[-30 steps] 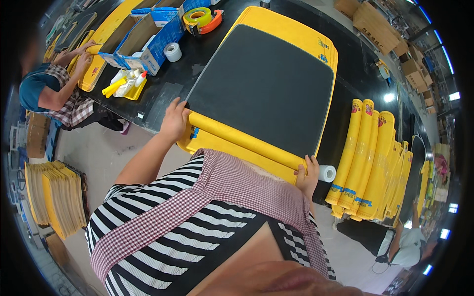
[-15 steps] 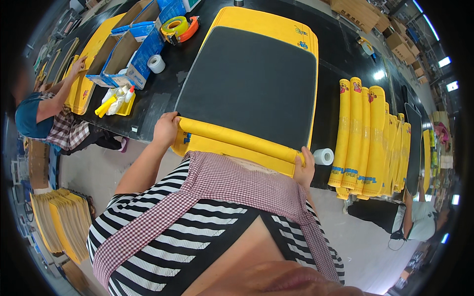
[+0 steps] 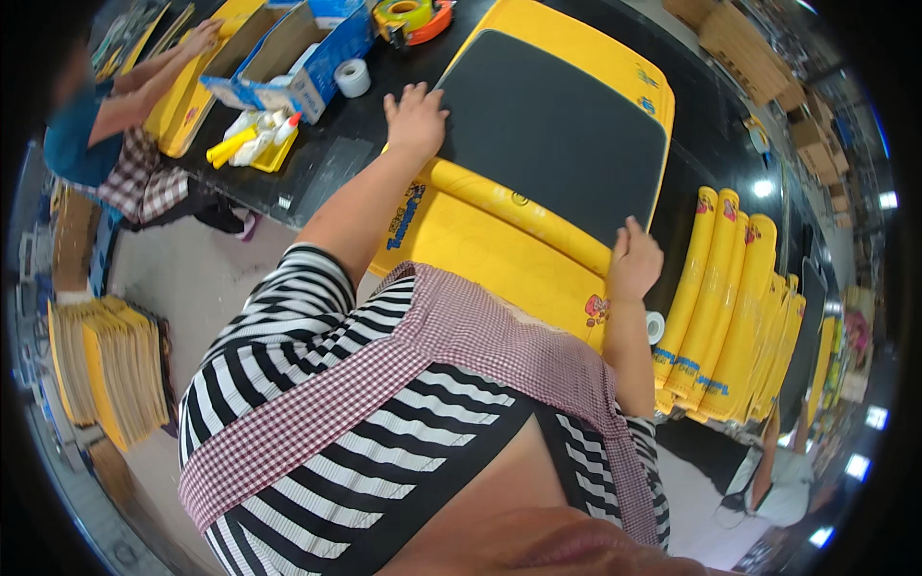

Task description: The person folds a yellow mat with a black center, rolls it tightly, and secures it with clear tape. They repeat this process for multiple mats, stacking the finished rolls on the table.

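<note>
A yellow sheet with a black backing panel (image 3: 557,125) lies on the black table in front of me. Its near edge is rolled into a yellow tube (image 3: 519,209), which rests across another yellow printed sheet (image 3: 490,257) below. At the left end of the roll, my left hand (image 3: 417,123) is open, fingers spread near the panel's edge. My right hand (image 3: 636,263) is at the roll's right end, fingers stretched out along it; its palm is turned away, and whether it presses the roll is hard to see.
Several finished yellow rolls (image 3: 715,288) lie side by side at right, with a white tape roll (image 3: 655,327) next to them. Left are a blue carton (image 3: 312,72), another tape roll (image 3: 352,78), a yellow tray (image 3: 274,154) and tape dispensers (image 3: 413,17). Co-workers stand at both sides.
The roll has moved farther from me, baring more of the printed sheet below. Both hands have gone forward and loosened from gripping its ends. The whole view has shifted slightly.
</note>
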A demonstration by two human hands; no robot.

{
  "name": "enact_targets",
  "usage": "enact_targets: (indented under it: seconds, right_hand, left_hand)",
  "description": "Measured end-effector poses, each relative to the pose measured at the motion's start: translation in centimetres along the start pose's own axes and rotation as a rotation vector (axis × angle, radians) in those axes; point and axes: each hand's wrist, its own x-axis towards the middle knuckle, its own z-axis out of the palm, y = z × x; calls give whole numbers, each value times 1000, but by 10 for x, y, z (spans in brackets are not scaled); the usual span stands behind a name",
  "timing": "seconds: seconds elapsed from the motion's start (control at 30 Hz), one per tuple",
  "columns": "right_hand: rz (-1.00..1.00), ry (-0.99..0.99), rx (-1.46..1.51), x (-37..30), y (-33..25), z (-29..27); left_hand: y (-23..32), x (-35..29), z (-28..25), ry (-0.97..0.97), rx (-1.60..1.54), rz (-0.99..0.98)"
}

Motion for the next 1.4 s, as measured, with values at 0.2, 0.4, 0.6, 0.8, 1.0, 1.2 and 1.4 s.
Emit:
enact_targets:
  seconds: [0.2,0.4,0.6,0.8,1.0,1.2,1.4]
  right_hand:
    - [-483,154,-1,-65,-53,35]
    - [-440,64,21,3,-49,36]
    - [-396,181,-60,98,-39,37]
    - [-437,294,-105,101,-73,64]
    - [-405,169,-61,145,-67,53]
    - [-335,63,-61,177,-68,31]
    - [-324,-17,-127,162,-72,28]
  left_hand:
    - [16,14,-4,166,-326,345]
    - [77,-73,-35,-256,-327,535]
    - [117,-6,-11,-458,-102,553]
    - [146,90,20,-464,-53,540]
    - [144,116,58,-131,-244,643]
    - [136,72,26,-149,-136,686]
    - [133,83,10,-433,-10,762]
